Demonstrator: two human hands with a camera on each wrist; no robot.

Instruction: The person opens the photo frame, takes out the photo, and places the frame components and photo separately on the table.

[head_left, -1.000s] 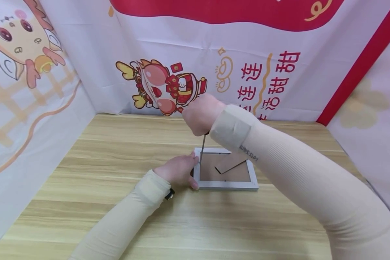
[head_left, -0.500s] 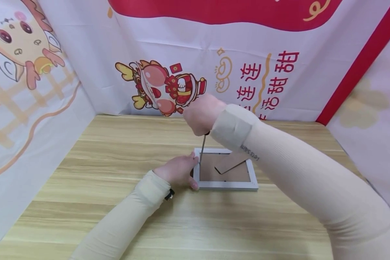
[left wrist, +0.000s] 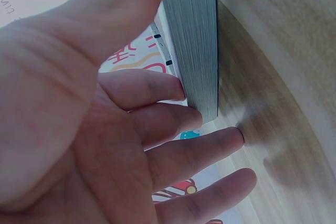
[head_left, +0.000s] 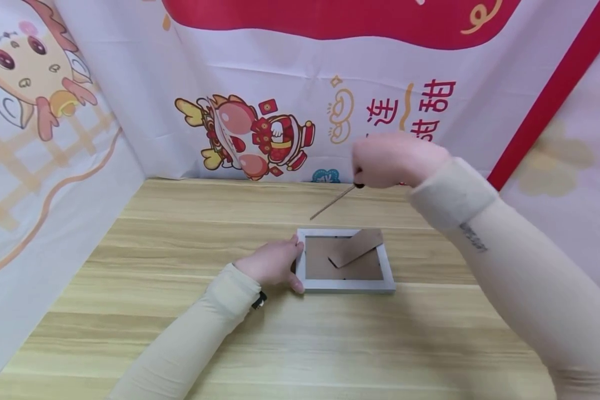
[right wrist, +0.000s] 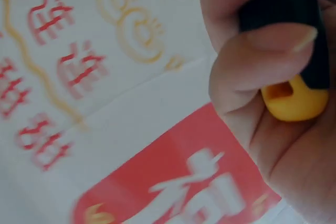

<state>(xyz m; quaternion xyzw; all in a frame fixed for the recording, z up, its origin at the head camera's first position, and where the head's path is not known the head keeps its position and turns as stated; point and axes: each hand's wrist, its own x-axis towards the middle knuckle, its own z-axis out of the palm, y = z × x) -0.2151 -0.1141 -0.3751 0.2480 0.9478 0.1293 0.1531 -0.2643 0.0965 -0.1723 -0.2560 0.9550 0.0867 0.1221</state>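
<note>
A picture frame (head_left: 350, 285) with a light grey border lies back up on the table. Its brown backing (head_left: 319, 265) carries a slanting stand leg (head_left: 357, 249). My left hand (head_left: 272, 261) rests against the frame's left end, thumb at the near corner and fingertips farther back. In the left wrist view its fingers (left wrist: 184, 156) are nearly straight, some touching the frame's side and others reaching past it. My right hand (head_left: 395, 158) grips a screwdriver (head_left: 334, 201) above and behind the frame, tip in the air. The right wrist view shows its dark handle with a yellow end (right wrist: 296, 103).
The wood-grain table (head_left: 180, 333) extends around the frame on all sides. A printed white cloth (head_left: 260, 55) with red characters hangs at the back edge, and more cloth stands at both sides.
The screwdriver tip has left the frame's left inner edge. My right hand has moved to the right, and the shaft now slants instead of standing nearly upright. The left hand stays in place.
</note>
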